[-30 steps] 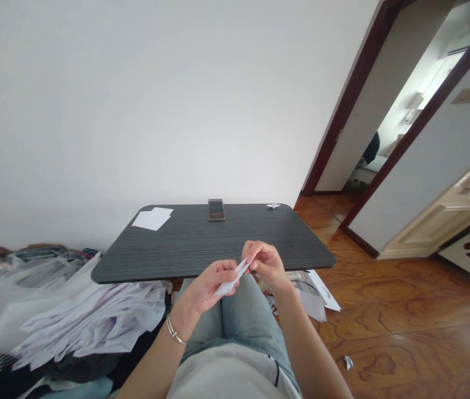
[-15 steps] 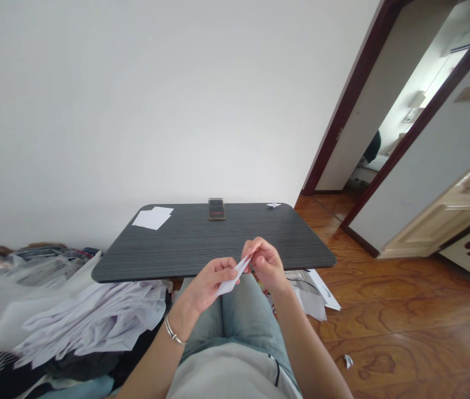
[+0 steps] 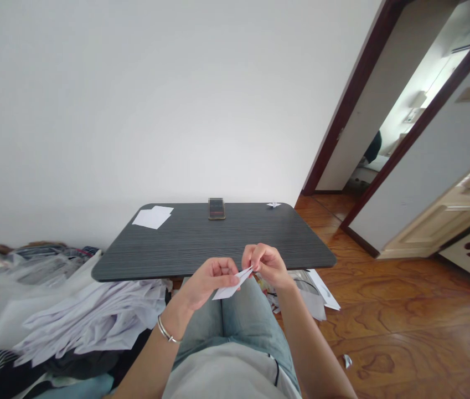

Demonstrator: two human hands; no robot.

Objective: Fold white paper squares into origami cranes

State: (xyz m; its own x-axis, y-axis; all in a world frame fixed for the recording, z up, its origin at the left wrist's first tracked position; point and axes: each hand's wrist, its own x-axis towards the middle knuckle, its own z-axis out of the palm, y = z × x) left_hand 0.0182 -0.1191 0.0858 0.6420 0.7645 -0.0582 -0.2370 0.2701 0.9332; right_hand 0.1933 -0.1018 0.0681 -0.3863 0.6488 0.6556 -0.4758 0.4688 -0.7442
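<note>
A small folded piece of white paper is held over my lap, just in front of the dark table's near edge. My left hand, with a thin bracelet at the wrist, is closed on the paper's lower left part. My right hand pinches its pointed upper right tip between thumb and fingers. Both hands are close together, nearly touching.
On the table lie white sheets at the far left, a phone at the far middle and a tiny folded paper at the far right. Heaped papers and cloth fill the left. Paper scraps lie on the wooden floor; a doorway opens at right.
The paper has tilted flatter and dropped slightly. My left hand shifted a little left and down along it, while my right hand kept its pinch on the tip.
</note>
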